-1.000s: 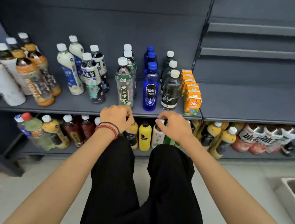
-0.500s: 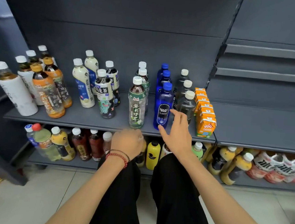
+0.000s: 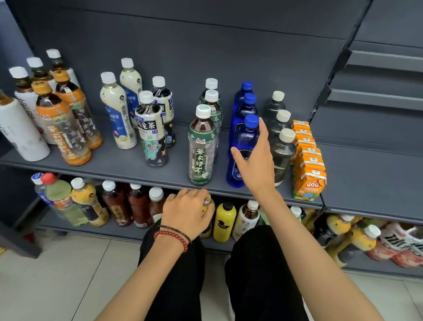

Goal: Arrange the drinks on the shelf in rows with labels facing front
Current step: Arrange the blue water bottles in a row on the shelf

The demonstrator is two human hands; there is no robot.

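Your upper shelf (image 3: 128, 164) carries most of the stock, and the lower shelf (image 3: 97, 229) beneath it holds a crowded line of mixed bottles. On the upper shelf's left side, the white-sleeved bottles (image 3: 16, 128) and the orange tea bottles (image 3: 64, 134) lean and crowd together. The milky bottles (image 3: 118, 116) and oolong bottles (image 3: 151, 132) stand loosely beside each other.

Right of the middle you have tidy files running front to back: the green tea bottles (image 3: 201, 149), the blue bottles (image 3: 240, 142), the dark bottles (image 3: 282, 153) and the orange cartons (image 3: 307, 176) at the shelf's right end.

Your right hand (image 3: 253, 161) is raised in front of the foremost blue bottle. Its fingers are straight and its thumb is spread to the left across the label. The index finger reaches up beside the blue cap, in the gap toward the front dark bottle. You cannot tell from here whether the palm touches the bottle.

Your left hand (image 3: 188, 212) is lower, just under the upper shelf's front edge and below the front green tea bottle. Its fingers curl over the top of a capped bottle (image 3: 206, 202) on the lower shelf, just left of the yellow bottle (image 3: 224, 221). A red bead bracelet (image 3: 173, 236) sits on that wrist.
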